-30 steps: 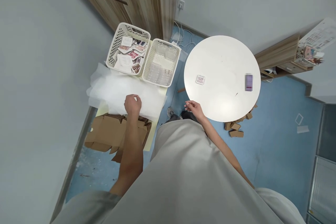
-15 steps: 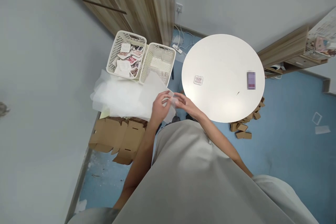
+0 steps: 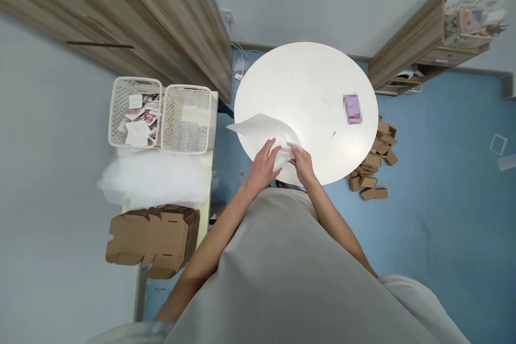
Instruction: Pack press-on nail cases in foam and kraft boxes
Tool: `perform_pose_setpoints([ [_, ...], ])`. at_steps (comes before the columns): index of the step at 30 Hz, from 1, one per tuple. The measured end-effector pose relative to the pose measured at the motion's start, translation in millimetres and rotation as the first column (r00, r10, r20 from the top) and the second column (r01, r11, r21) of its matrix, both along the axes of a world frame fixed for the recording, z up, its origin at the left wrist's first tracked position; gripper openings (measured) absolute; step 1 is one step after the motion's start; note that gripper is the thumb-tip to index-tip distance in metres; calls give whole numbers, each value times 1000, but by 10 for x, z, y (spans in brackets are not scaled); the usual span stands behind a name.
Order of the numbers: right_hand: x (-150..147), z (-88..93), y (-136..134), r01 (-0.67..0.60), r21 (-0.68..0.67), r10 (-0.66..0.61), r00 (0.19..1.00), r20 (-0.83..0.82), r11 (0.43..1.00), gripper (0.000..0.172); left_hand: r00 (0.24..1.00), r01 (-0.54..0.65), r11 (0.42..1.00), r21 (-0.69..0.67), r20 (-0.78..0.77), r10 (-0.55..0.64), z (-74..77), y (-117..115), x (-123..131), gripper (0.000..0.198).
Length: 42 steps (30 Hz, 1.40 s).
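Note:
A thin white wrapping sheet (image 3: 260,128) lies over the near left part of the round white table (image 3: 318,72), its left corner sticking out past the edge. My left hand (image 3: 264,165) holds the sheet's near side, fingers spread over it and thumb lower down. Curled fingers of my right hand (image 3: 303,164) grip the sheet's right side, where it bends up. Something small and dark shows by the right fingertips, too little to name. The small clear case with pink pieces is out of sight; whether sheet or hands cover it I cannot tell.
Left of me stand a basket of printed packets (image 3: 139,113), a basket of clear cases (image 3: 189,137), a pile of white sheets (image 3: 157,178) and flat cardboard boxes (image 3: 149,239). A blurred purple item (image 3: 353,108) lies on the table. Small cardboard boxes (image 3: 368,166) lie beyond its right edge.
Both hands have brought the sheet from the pile on the left onto the round table. The clear case seen on the table before no longer shows. The view has turned rightward.

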State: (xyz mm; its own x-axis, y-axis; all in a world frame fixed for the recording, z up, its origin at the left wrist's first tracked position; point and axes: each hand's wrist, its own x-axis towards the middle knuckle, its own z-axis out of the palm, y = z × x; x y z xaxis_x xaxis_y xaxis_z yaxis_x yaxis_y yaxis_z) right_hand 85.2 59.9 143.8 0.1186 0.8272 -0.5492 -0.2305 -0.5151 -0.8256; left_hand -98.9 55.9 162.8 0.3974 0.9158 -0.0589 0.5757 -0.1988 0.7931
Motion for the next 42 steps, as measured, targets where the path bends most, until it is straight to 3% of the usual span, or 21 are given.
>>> perform_pose_setpoints([
  [7,638,-528,-112,95,-136,-102,994,-41,986,49,980,-78,995,-63,-190,64,-470,210,276,55],
  [15,868,-1016,-93,96,-261,-101,995,-7,961,37,882,62,991,-123,-457,-112,-896,415,404,54],
  [24,891,-1251,134,118,-315,-87,990,110,942,29,868,63,976,-207,-471,-156,-1384,303,397,58],
  [31,965,-1293,203,109,-319,-64,987,148,941,29,902,-53,977,-208,-430,-42,-1505,303,203,70],
  [34,1032,-1286,183,100,-304,-56,987,150,947,32,902,-175,971,-163,-421,92,-1511,510,-3,77],
  [37,1101,-1284,151,74,-278,-24,983,179,958,38,892,-264,955,-134,-410,189,-1529,891,-216,85],
  [39,1140,-1287,123,55,-264,1,978,210,963,38,892,-248,959,-136,-419,171,-1551,1189,-325,91],
  [42,1187,-1292,70,55,-251,8,970,244,966,35,890,-141,976,-164,-452,53,-1583,1569,-400,93],
])
